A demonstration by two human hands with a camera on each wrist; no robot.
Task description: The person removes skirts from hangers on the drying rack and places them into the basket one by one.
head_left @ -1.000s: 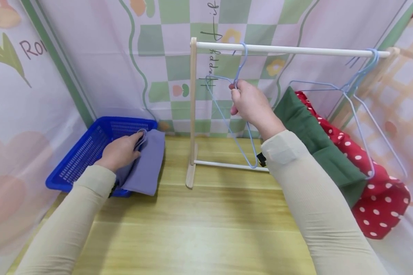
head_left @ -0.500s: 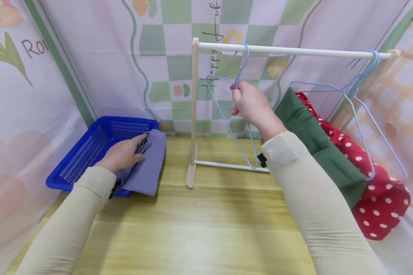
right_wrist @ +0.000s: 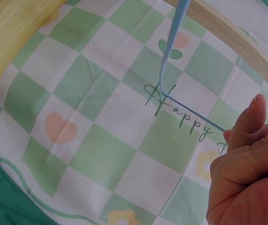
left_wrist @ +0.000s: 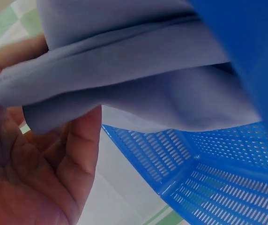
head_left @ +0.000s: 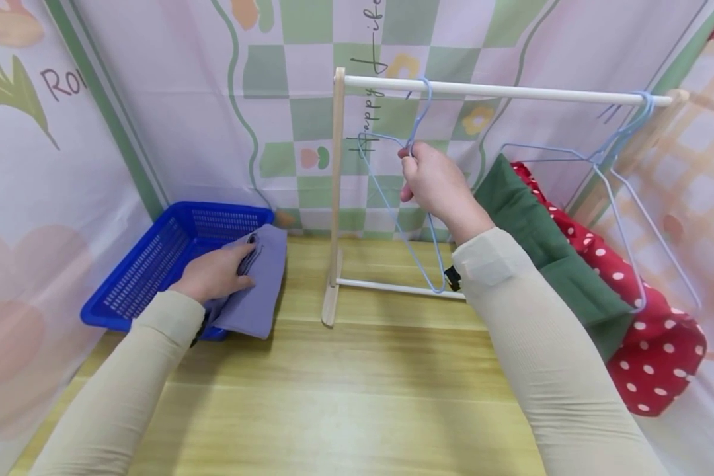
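My left hand (head_left: pixel 214 272) grips a folded purple cloth (head_left: pixel 263 284) that hangs over the right rim of the blue basket (head_left: pixel 127 281). In the left wrist view, thumb and fingers lie on either side of the cloth's folded edge (left_wrist: pixel 73 77). The right hand (head_left: pixel 439 186) holds a light blue wire hanger (head_left: pixel 419 120) just below its hook. That hook loops over the white rod (head_left: pixel 512 90), and no garment is on this hanger. Part of the hanger's wire (right_wrist: pixel 195 112) shows in the right wrist view, running to the fingers.
At the rod's right end, more blue hangers (head_left: pixel 621 135) carry a green garment (head_left: pixel 547 244) and a red polka-dot one (head_left: pixel 654 357). The rack's wooden left post (head_left: pixel 336 185) stands between basket and hanger. A wooden tabletop (head_left: pixel 333 396) lies below, with printed curtains around.
The left fingers have shifted slightly right over the purple cloth, and its top folds have moved and flattened. The right hand and its hanger stay nearly where they were.
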